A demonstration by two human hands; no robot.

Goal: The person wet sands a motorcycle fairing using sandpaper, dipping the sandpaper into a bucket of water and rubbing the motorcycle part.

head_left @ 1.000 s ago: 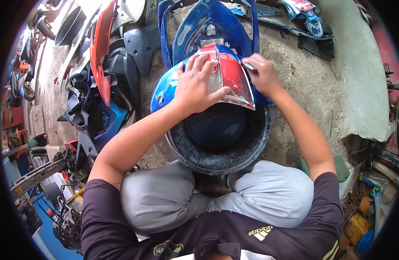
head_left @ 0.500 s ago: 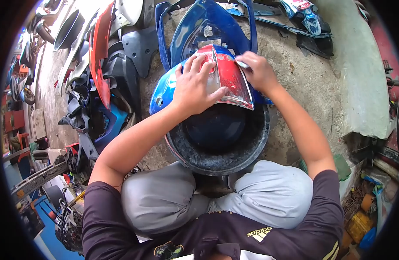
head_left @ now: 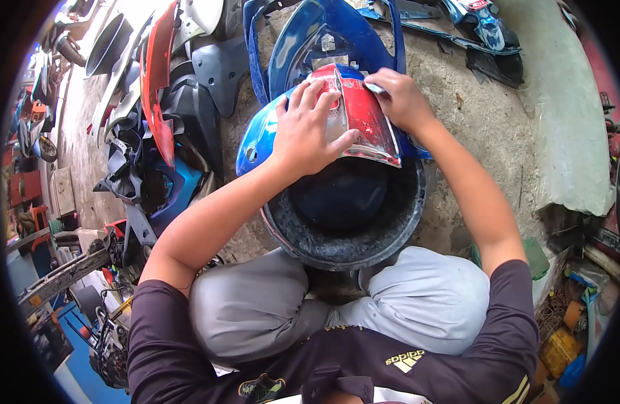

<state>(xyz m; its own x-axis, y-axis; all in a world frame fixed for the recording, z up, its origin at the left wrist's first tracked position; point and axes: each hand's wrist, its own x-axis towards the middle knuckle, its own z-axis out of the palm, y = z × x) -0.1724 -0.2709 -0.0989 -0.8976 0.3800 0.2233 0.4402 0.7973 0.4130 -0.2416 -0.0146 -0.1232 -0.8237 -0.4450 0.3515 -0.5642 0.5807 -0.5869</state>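
Note:
A curved motorbike body panel [head_left: 369, 128], blue with a red section, lies over the far rim of a round black tub [head_left: 347, 254]. My left hand [head_left: 306, 135] rests on the panel's left side, fingers spread and holding nothing. Near the red section's upper right edge, my right hand [head_left: 405, 102] is closed in a pinch. A small flat pale piece [head_left: 375, 87] shows at its fingertips; what it is I cannot make out. The red surface looks scuffed, with a pale line down its left side. Inside the tub it is dark.
Behind the tub stands a larger blue fairing [head_left: 326, 34]. Loose panels, one of them orange-red [head_left: 156, 87], are piled at the left. More broken blue and black parts [head_left: 488, 40] lie at the back right, beside a pale concrete ledge [head_left: 572, 135].
The whole view has shifted slightly. My right hand has moved a little up along the panel's edge; my left hand keeps its place on the panel.

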